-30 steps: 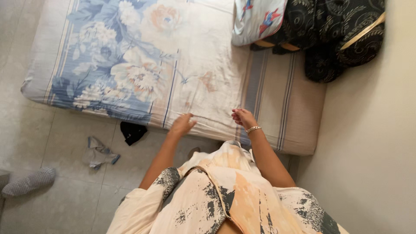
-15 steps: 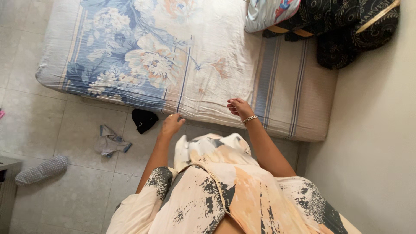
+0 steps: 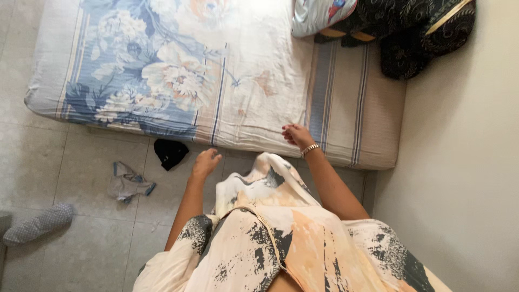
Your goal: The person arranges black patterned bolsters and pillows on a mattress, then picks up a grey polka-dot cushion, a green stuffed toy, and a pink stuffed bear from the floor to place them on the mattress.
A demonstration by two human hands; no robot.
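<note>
both arms extended; left hand (image 3: pixel 205 162) and right hand (image 3: pixel 296 135) loosely curled

Dark bedding (image 3: pixel 427 32) cut off above.

We're in a home, a bedroom by the look of it: a low mattress (image 3: pixel 357 108) lies right on the tiled floor (image 3: pixel 70 173), covered by a floral sheet (image 3: pixel 162 70). A pillow (image 3: pixel 316 13) and a dark bundled blanket (image 3: pixel 421 32) sit at its corner against a plain wall (image 3: pixel 465 162). Stray clothes (image 3: pixel 127 183) and a sock (image 3: pixel 38 223) lie on the tiles.
</note>
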